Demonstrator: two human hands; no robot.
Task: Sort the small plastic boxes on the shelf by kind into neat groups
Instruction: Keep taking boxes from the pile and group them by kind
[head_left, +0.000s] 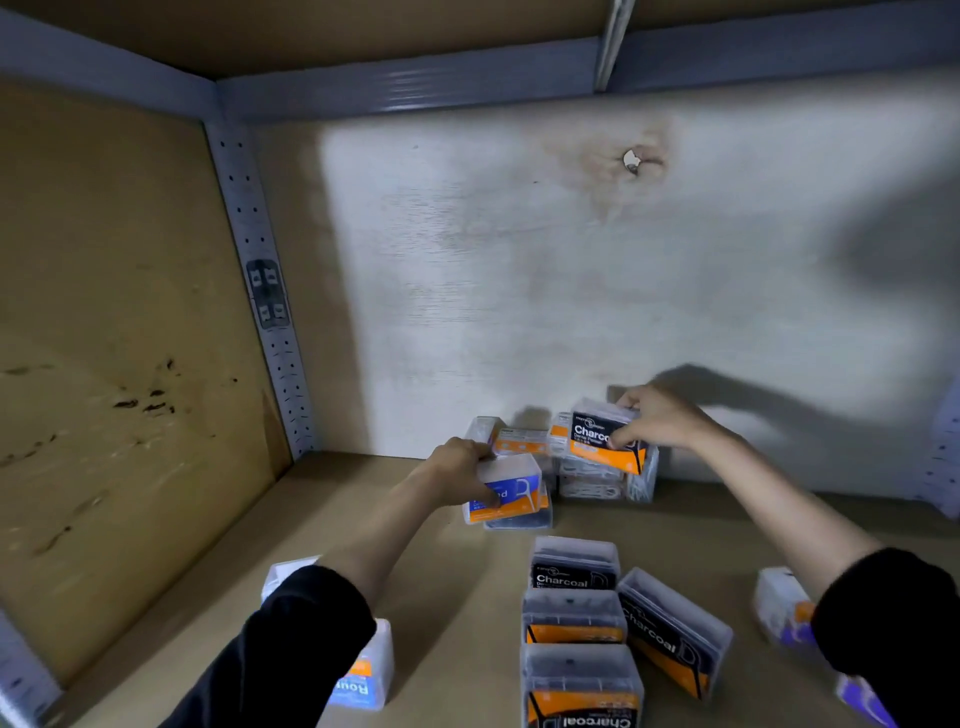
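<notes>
Mid-pick: left hand (462, 470) grips a seemingly blue box (506, 493), right hand (662, 415) a Charcoal box (597, 436), next due at the front row (571, 618).

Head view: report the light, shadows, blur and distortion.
Head view: hard light throws the shadow of the right hand onto the back panel; the top rail bows from the wide lens; the purple box at lower right is smeared; the held Charcoal box has a sharp label.

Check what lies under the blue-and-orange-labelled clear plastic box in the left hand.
A dark-filled clear plastic box; only its front edge shows. The blue-labelled box gripped by the left hand covers the rest.
</notes>
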